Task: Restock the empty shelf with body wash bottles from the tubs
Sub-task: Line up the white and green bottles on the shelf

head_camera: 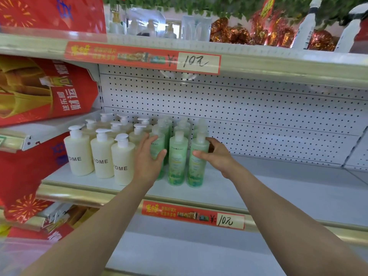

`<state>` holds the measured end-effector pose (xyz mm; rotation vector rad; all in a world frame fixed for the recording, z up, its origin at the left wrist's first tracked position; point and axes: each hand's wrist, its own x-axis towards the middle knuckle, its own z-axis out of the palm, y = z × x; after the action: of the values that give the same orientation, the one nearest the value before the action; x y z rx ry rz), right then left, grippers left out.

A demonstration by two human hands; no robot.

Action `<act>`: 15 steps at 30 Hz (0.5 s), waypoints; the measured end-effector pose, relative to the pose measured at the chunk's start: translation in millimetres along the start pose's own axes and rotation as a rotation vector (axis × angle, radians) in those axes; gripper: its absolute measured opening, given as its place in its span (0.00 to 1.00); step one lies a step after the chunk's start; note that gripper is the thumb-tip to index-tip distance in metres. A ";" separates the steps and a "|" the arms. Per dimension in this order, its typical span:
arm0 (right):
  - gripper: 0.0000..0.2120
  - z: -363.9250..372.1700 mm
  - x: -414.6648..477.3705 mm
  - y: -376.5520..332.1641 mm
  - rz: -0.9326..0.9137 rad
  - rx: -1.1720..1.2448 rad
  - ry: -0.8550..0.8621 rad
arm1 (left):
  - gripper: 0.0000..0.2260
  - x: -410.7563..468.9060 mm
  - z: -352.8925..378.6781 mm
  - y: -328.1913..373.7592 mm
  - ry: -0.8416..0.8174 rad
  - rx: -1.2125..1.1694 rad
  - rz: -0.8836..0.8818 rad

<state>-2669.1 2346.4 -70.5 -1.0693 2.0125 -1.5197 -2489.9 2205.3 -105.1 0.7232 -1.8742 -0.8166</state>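
The left green bottle is gripped by the left hand, the right green bottle by the right hand. Cream pump bottles are grouped at the left edge of the shelf.

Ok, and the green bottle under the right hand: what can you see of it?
The translucent green plastic bottle is a tall cylinder with a pale frosted cap and a leafy label. It stands upright at the front right of the green group on the white shelf, close beside the middle green bottle. The right hand grips its upper body, thumb across the front, fingers curled round the far side.
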 end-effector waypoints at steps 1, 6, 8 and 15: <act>0.30 0.7 -0.5 0.0 0.001 -0.010 0.003 | 0.23 0.3 0.1 0.5 0.000 0.009 -0.003; 0.26 1.9 -10.6 -4.3 0.047 -0.085 0.016 | 0.23 2.1 -3.6 10.2 -0.025 0.046 -0.054; 0.33 -1.1 -20.4 -8.5 0.062 -0.136 0.076 | 0.25 -0.4 -7.0 17.2 -0.042 0.075 -0.068; 0.29 -20.5 -80.2 -46.5 -0.014 -0.542 0.308 | 0.27 -16.4 -20.4 53.6 -0.072 0.190 0.027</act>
<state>-2617.7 2415.5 -30.5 -1.0845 2.7382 -1.2279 -2472.4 2245.5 -64.6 0.7919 -2.0414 -0.6608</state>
